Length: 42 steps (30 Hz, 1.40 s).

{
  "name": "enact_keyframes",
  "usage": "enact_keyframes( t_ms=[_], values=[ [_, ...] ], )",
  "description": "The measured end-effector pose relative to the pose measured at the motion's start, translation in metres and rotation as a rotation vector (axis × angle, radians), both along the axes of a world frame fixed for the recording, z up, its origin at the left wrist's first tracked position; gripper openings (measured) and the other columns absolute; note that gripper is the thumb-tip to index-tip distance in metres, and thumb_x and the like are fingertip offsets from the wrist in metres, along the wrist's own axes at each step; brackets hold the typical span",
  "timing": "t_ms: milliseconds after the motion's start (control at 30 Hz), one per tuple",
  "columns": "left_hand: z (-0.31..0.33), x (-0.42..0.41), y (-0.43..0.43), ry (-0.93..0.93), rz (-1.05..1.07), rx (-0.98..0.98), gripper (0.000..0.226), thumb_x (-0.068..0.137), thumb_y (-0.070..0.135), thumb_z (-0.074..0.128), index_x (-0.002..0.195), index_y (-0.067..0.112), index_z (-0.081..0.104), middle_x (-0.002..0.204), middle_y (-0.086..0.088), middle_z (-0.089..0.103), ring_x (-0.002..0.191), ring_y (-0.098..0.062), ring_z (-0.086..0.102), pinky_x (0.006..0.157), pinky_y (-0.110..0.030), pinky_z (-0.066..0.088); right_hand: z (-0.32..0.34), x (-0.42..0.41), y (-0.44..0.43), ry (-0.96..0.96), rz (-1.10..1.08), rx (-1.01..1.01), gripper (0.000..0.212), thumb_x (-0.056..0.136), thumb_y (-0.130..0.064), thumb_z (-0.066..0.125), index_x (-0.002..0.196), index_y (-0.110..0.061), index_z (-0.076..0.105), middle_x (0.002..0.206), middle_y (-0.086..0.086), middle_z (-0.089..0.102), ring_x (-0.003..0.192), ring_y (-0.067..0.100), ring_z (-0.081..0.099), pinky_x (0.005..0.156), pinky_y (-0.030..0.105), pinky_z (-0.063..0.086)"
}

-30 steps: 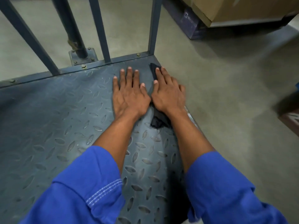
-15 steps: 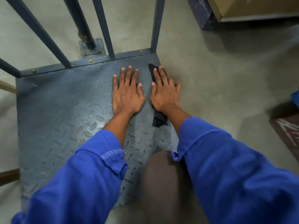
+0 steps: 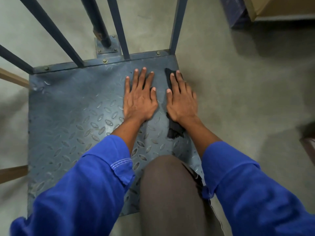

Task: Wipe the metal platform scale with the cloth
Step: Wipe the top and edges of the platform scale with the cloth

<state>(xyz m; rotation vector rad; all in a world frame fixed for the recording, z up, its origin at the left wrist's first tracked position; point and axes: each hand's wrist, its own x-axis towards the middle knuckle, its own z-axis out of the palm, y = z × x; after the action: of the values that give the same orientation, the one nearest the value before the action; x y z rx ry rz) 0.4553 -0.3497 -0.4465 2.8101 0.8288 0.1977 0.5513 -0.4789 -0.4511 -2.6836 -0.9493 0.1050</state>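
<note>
The metal platform scale [image 3: 71, 113] is a blue-grey plate with raised diamond tread, lying on the concrete floor. My left hand [image 3: 139, 99] lies flat on the plate near its far right corner, fingers straight and spread. My right hand [image 3: 181, 101] lies flat beside it along the plate's right edge, pressing a dark cloth [image 3: 175, 130] onto the metal. The cloth shows in front of the fingertips and behind the wrist; its middle is hidden under the palm. Both blue sleeves reach in from below.
Dark blue railing bars [image 3: 119, 26] and a bolted post base [image 3: 106, 46] rise along the plate's far edge. My knee in dark trousers [image 3: 170, 193] covers the plate's near right part. Cardboard boxes [image 3: 279, 7] stand at the upper right, wooden strips [image 3: 12, 172] at the left.
The view has pulled back and upward, so more of the plate and my knee show. Both hands stay flat in nearly the same spot near the far right corner.
</note>
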Motion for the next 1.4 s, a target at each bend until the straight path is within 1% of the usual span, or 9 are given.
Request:
enact_keyframes(
  t_ms=[233,467,567,700,833,1000,1067,1233,1400],
  values=[
    [-0.002,-0.001,0.001,0.020,-0.007,0.001,0.063,0.110,0.043,0.019,0.170,0.025,0.016,0.179,-0.001,0.008,0.166,-0.023,-0.003,0.133,-0.054,0.003,0.010,0.032,0.042,0.059,-0.007,0.012,0.061,0.111,-0.044,0.025,0.168,-0.025,0.014,0.176,-0.005,0.007,0.149,0.024,0.034,0.117,0.048,0.034],
    [-0.001,-0.001,0.000,0.011,-0.008,-0.006,0.063,0.110,0.042,0.020,0.170,0.023,0.019,0.179,-0.003,0.011,0.166,-0.024,0.000,0.133,-0.055,0.003,0.004,-0.023,-0.021,0.020,0.005,0.040,0.060,0.110,-0.044,0.026,0.167,-0.027,0.016,0.175,-0.005,0.010,0.140,0.025,0.044,0.110,0.046,0.039],
    [0.000,0.000,0.001,0.005,-0.006,-0.015,0.062,0.110,0.042,0.021,0.169,0.023,0.020,0.178,-0.003,0.012,0.166,-0.024,0.001,0.133,-0.055,0.004,0.009,0.003,-0.001,0.002,-0.008,0.024,0.060,0.110,-0.044,0.025,0.167,-0.025,0.017,0.175,-0.001,0.010,0.141,0.027,0.046,0.113,0.047,0.035],
    [-0.001,0.000,0.002,0.003,-0.009,-0.006,0.062,0.110,0.043,0.021,0.169,0.024,0.021,0.178,-0.002,0.013,0.166,-0.024,0.001,0.133,-0.054,0.002,0.016,0.036,0.040,0.091,-0.029,-0.007,0.062,0.111,-0.045,0.022,0.168,-0.022,0.013,0.176,0.002,0.006,0.149,0.028,0.040,0.118,0.047,0.030],
    [0.002,-0.001,0.000,0.022,-0.011,-0.017,0.063,0.110,0.043,0.020,0.170,0.025,0.020,0.179,-0.002,0.010,0.166,-0.024,0.001,0.133,-0.054,0.001,0.009,-0.008,-0.008,0.031,-0.027,-0.003,0.061,0.111,-0.045,0.023,0.168,-0.025,0.014,0.176,0.000,0.007,0.145,0.028,0.042,0.117,0.047,0.032],
    [0.003,-0.002,0.000,0.020,-0.006,-0.025,0.063,0.110,0.042,0.019,0.170,0.023,0.019,0.179,-0.002,0.010,0.166,-0.025,0.001,0.133,-0.054,0.001,0.006,-0.046,-0.033,0.002,-0.031,-0.094,0.062,0.110,-0.046,0.019,0.168,-0.027,0.010,0.176,-0.003,0.003,0.162,0.023,0.004,0.129,0.055,0.003],
    [0.001,-0.002,-0.003,0.017,-0.008,-0.012,0.062,0.111,0.042,0.018,0.170,0.022,0.017,0.179,-0.003,0.009,0.166,-0.025,0.000,0.133,-0.054,0.000,0.008,-0.031,-0.015,0.018,-0.009,-0.061,0.062,0.111,-0.044,0.023,0.168,-0.024,0.013,0.176,0.000,0.004,0.162,0.023,0.002,0.130,0.053,0.006],
    [-0.007,-0.011,-0.009,0.002,0.008,-0.024,0.061,0.112,0.040,0.016,0.170,0.020,0.017,0.179,-0.004,0.007,0.166,-0.024,-0.002,0.133,-0.051,-0.001,0.008,0.009,0.030,0.000,0.013,-0.034,0.061,0.111,-0.039,0.026,0.166,-0.013,0.019,0.174,0.011,0.013,0.159,0.031,0.015,0.129,0.044,0.015],
    [-0.011,-0.028,-0.030,-0.004,0.042,-0.019,0.062,0.112,0.039,0.016,0.171,0.018,0.013,0.179,-0.006,0.005,0.165,-0.025,-0.003,0.133,-0.050,-0.004,0.008,-0.030,-0.029,-0.004,0.060,0.017,0.060,0.112,-0.037,0.028,0.166,-0.012,0.023,0.174,0.011,0.014,0.152,0.033,0.032,0.122,0.041,0.028]
  ],
)
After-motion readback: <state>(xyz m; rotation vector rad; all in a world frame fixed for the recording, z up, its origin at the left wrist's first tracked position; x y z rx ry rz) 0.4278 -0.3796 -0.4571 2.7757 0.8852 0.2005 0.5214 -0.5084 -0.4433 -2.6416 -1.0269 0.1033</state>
